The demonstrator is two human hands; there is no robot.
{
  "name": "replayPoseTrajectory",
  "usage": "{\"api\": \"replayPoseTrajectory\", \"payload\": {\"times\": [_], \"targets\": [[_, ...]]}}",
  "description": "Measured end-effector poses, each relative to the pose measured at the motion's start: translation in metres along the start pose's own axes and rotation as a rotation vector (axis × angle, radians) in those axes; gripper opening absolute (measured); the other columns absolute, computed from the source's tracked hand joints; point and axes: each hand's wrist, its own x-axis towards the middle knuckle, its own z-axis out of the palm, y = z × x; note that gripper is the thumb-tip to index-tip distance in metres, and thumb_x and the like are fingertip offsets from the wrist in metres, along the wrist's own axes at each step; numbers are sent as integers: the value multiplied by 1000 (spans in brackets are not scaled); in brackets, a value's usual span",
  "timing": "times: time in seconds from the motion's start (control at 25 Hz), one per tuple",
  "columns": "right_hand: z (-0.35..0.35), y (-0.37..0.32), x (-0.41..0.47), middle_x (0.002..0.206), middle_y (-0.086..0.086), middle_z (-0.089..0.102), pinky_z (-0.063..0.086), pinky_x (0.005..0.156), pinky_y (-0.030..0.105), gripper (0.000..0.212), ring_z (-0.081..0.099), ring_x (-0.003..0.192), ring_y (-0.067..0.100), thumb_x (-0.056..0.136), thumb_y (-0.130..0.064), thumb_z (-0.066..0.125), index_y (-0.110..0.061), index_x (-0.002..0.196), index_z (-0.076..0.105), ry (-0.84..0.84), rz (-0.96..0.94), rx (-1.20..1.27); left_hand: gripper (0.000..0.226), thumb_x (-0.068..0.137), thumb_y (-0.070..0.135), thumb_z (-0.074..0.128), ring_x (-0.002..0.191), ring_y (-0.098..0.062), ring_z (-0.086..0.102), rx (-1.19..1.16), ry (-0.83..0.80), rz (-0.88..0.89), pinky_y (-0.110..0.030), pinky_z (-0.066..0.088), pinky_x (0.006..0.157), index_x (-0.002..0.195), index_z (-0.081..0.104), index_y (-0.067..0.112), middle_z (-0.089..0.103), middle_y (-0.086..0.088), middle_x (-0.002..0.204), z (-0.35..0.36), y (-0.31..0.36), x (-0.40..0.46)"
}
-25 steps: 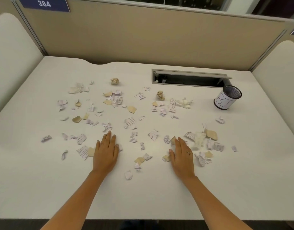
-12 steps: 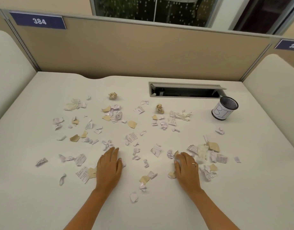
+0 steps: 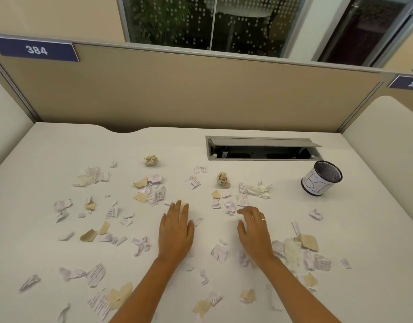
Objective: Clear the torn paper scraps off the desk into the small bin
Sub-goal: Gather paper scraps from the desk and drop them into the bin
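Two hands (image 3: 176,231) (image 3: 254,230), one bin (image 3: 321,177), two crumpled balls (image 3: 151,160) (image 3: 223,179).

torn paper scraps (image 3: 154,194) litter desk (image 3: 364,241); bin (image 3: 321,178) upright.

Two bare forearms without sleeves, a thin band ring (image 3: 263,219) on the right hand (image 3: 255,230)

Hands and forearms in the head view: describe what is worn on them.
Both forearms are bare to the bottom edge of the picture; no sleeve, watch or bracelet shows. The right hand wears one thin, plain gold-coloured ring. The left hand shows no ring, glove or marking.
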Motion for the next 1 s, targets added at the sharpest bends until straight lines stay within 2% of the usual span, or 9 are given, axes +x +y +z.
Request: {"api": "replayPoseTrajectory", "payload": {"times": [0.2,0.28,0.4,0.56,0.68,0.76,0.84,0.92,1.0], "targets": [[19,-3,85,137,9,46,44,98,35,42,45,125,28,89,-12,54,-14,131,52,-126,-48,1,52,98,32,31,146,-26,9,94,-74,-14,-45,8,118,147,24,19,14,-7,158,26,8,43],[30,-5,111,145,9,40,40,103,35,44,40,130,29,91,-15,53,-18,135,49,-171,-58,-6,52,98,34,27,146,-27,11,131,-76,-20,-46,9,118,148,24,19,14,-8,158,34,6,46],[48,-4,135,150,7,35,37,107,34,42,35,134,27,94,-19,49,-21,137,48,-228,-74,-47,56,94,37,20,143,-30,23,194,-46,-11,-47,17,115,145,31,17,24,-10,155,38,6,44],[55,0,142,138,8,50,42,101,29,35,49,123,25,95,-11,47,-14,128,57,-218,-90,36,57,93,39,19,143,-27,21,193,-28,-21,-45,16,115,146,30,19,22,-8,156,41,5,45],[38,6,149,125,8,55,48,84,24,27,58,104,22,90,-8,53,-10,115,63,-136,-99,110,59,93,41,16,145,-26,18,196,-36,-25,-45,13,117,147,27,20,18,-6,157,42,5,45],[18,17,154,113,6,58,46,77,24,25,58,95,22,86,-6,55,-10,109,63,-77,-29,184,60,92,42,14,145,-25,15,199,-39,-25,-43,11,117,148,24,21,15,-5,158,42,5,44],[-3,36,154,103,4,64,48,79,30,26,58,94,22,82,-11,60,-13,108,61,-55,104,264,60,92,42,13,145,-25,14,203,-36,-26,-43,11,118,148,24,22,15,-5,158,41,5,44],[-24,60,153,97,1,66,46,74,25,29,60,93,20,79,-20,68,-16,107,62,-102,237,343,60,92,42,13,145,-25,16,201,-35,-27,-43,12,117,147,25,21,16,-5,157,41,6,44],[-40,84,150,97,-5,64,42,71,18,26,61,97,17,77,-26,73,-20,100,65,-230,276,372,61,92,43,14,145,-25,16,197,-35,-28,-44,13,117,147,26,21,16,-4,157,40,7,44]]}}
